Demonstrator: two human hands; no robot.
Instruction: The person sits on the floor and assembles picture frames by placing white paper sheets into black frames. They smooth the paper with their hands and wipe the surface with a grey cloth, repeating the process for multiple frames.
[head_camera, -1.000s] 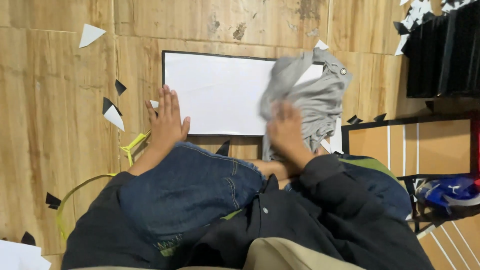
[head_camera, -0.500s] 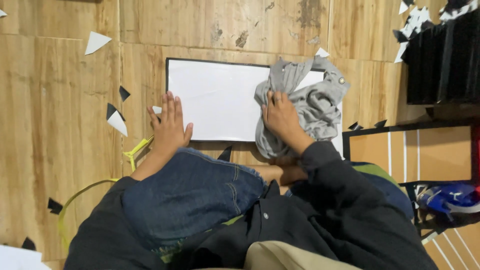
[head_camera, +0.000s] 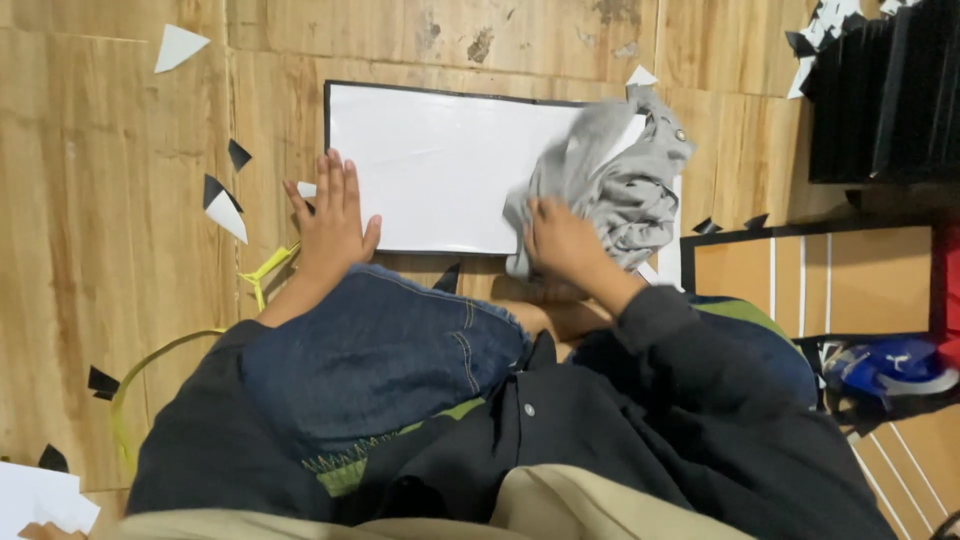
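A white rectangular board (head_camera: 440, 165) with a thin black edge lies flat on the wooden floor in front of me. My left hand (head_camera: 332, 222) rests flat, fingers spread, on the board's left bottom corner. My right hand (head_camera: 562, 240) presses on a crumpled grey cloth (head_camera: 610, 185) that covers the board's right part. My knee in blue denim (head_camera: 380, 345) sits just below the board.
Black and white paper scraps (head_camera: 222, 200) lie scattered on the floor at the left. A yellow strip (head_camera: 262, 272) curls by my left wrist. Black panels (head_camera: 885, 90) stand at the top right. A brown board with white lines (head_camera: 810, 280) and a blue object (head_camera: 885, 365) lie at the right.
My right hand has moved the grey cloth leftward and down over the board's right part. My left hand stays in place on the corner.
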